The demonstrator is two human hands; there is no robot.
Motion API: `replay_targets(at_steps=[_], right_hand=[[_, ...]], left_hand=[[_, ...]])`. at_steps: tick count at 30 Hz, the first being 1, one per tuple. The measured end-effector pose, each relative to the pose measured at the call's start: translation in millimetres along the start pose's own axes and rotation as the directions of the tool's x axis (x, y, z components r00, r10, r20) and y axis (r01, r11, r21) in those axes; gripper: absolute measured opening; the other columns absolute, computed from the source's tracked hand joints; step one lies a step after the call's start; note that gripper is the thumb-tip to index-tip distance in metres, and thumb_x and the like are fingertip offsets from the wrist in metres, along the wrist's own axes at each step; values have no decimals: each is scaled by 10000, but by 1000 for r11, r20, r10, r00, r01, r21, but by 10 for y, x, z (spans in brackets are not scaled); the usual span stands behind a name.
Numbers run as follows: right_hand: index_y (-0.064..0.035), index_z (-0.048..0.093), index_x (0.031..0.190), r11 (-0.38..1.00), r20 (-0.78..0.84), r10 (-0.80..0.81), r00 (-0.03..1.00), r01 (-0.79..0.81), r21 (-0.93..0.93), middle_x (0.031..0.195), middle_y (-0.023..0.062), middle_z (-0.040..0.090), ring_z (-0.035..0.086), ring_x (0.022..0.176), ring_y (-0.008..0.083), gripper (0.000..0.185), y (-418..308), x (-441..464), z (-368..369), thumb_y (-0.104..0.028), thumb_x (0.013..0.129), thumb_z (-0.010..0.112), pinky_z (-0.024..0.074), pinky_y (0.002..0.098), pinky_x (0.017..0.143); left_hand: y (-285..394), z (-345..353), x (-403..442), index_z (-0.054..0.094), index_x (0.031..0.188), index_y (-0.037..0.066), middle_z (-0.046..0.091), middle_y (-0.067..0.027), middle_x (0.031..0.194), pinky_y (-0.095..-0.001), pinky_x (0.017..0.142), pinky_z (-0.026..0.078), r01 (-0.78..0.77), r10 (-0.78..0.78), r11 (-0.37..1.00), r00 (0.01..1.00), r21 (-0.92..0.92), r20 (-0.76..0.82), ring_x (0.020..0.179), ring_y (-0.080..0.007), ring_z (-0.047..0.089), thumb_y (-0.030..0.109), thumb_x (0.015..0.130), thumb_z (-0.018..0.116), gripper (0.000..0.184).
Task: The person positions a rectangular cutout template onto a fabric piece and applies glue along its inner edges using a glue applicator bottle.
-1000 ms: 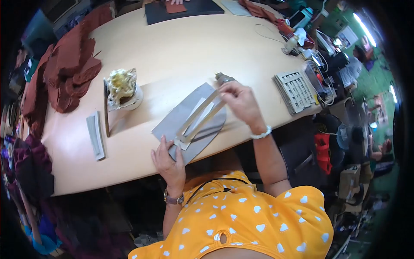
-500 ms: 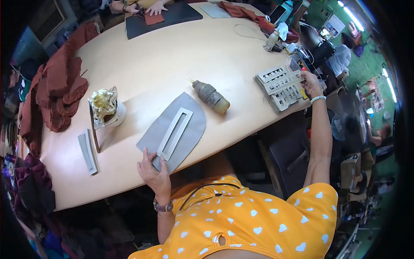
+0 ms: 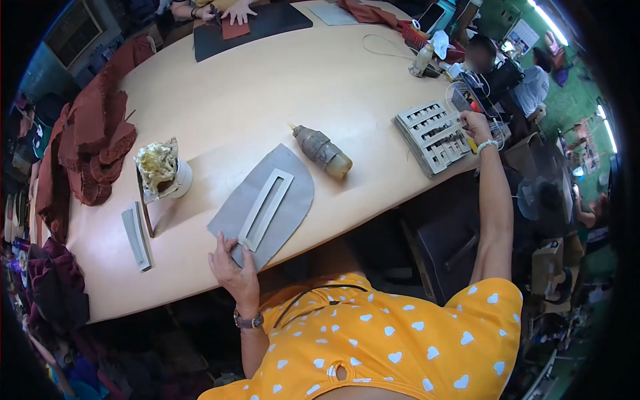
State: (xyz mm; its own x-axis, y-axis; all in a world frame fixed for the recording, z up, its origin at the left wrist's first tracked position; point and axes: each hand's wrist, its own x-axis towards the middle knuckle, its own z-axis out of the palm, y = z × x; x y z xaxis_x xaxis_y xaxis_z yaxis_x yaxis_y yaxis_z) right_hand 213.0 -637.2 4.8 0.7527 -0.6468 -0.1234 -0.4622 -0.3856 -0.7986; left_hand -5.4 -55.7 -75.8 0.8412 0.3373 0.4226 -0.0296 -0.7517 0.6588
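Note:
A grey rounded leather-like panel (image 3: 287, 193) lies on the table before me, with a pale rectangular slotted frame (image 3: 265, 210) on top of it. My left hand (image 3: 235, 270) rests at the panel's near end, fingers apart, thumb at the lower end of the frame. To the right, my right hand (image 3: 477, 127) is closed at the right edge of a stack of grey slotted pieces (image 3: 433, 137). Whatever lies between its fingertips is hidden. Beyond the panel, a taped bottle with a nozzle (image 3: 323, 152) lies on its side.
A white tub (image 3: 180, 180) crusted with yellowish glue stands left, near some grey strips (image 3: 136, 237). Red-brown material (image 3: 93, 147) is heaped at the far left. Across the table (image 3: 267, 93), another person's hands (image 3: 233, 10) work on a dark board (image 3: 280, 23).
The slotted strip that my right hand held across the stack no longer shows separately in its fingers. My right hand stays by the stack's right edge. My left hand still rests at the panel.

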Motion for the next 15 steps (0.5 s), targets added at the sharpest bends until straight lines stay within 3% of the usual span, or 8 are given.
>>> replay_targets(at_steps=[1, 2, 4, 5, 7, 10, 12, 15], right_hand=[[-66, 642, 749, 999, -11, -26, 1000, 25, -35, 655, 35, 591, 531, 551, 119, 140, 29, 21, 23, -193, 699, 612, 433, 244, 548], [-47, 649, 801, 975, -120, -213, 970, 203, -96, 692, 62, 613, 560, 593, 140, 176, 57, 34, 54, -198, 721, 606, 449, 257, 581], [-8, 663, 906, 819, -276, -570, 774, 509, -266, 767, 116, 658, 616, 677, 180, 253, -64, -188, 281, -206, 764, 596, 480, 282, 646], [3, 640, 1024, 804, -201, -578, 791, 510, -306, 873, 158, 672, 644, 801, 218, 296, -289, -518, 367, -195, 815, 572, 485, 300, 726], [15, 635, 1015, 765, -115, -643, 757, 630, -129, 866, 129, 670, 629, 770, 213, 274, -527, -1109, 697, -168, 821, 572, 485, 302, 713], [18, 609, 1057, 729, 130, -681, 721, 684, 28, 919, 136, 647, 597, 779, 211, 330, -628, -2071, 1290, -214, 821, 614, 481, 309, 718], [8, 558, 1139, 696, 250, -705, 664, 716, 61, 975, 168, 616, 592, 843, 232, 472, -565, -2537, 1640, -289, 790, 672, 475, 339, 754], [13, 523, 1172, 580, 125, -801, 586, 810, -87, 1013, 196, 599, 594, 918, 296, 521, -474, -2909, 2008, -287, 778, 682, 468, 384, 799]], left_hand=[[-2, 0, 3, 451, 1267, 25, 627, -72, 942, -487, 1016, 266, 0, 0, 1000, 1000, -3, 0, 934, -247, 579, 55, 775, 626, 523], [0, 5, 13, 454, 1265, 26, 628, -71, 944, -486, 1014, 267, -6, 6, 1000, 1000, -10, 0, 934, -247, 578, 58, 776, 626, 520], [5, -6, 11, 458, 1261, 28, 628, -70, 948, -484, 1011, 270, -7, 7, 1000, 1000, -18, -3, 935, -247, 577, 64, 779, 627, 512], [10, -2, 20, 463, 1256, 20, 632, -77, 946, -450, 993, 286, -23, 23, 1000, 1000, -16, -13, 923, -245, 571, 50, 774, 630, 511], [2, 3, 22, 472, 1246, 5, 639, -92, 940, -381, 956, 318, -45, 45, 999, 998, -3, -40, 899, -242, 557, 21, 764, 635, 509], [-48, 0, 5, 464, 1257, 33, 625, -67, 954, -478, 999, 282, -5, 5, 1000, 1000, -17, -5, 941, -241, 567, 91, 797, 618, 489], [-61, -7, -9, 458, 1261, 33, 626, -73, 962, -461, 997, 284, -10, 10, 1000, 1000, -14, 3, 941, -238, 565, 100, 814, 609, 477], [-75, -29, -1, 450, 1270, 36, 633, -83, 972, -452, 1014, 269, -24, 25, 998, 1000, -51, 14, 936, -230, 573, 113, 800, 643, 514]])
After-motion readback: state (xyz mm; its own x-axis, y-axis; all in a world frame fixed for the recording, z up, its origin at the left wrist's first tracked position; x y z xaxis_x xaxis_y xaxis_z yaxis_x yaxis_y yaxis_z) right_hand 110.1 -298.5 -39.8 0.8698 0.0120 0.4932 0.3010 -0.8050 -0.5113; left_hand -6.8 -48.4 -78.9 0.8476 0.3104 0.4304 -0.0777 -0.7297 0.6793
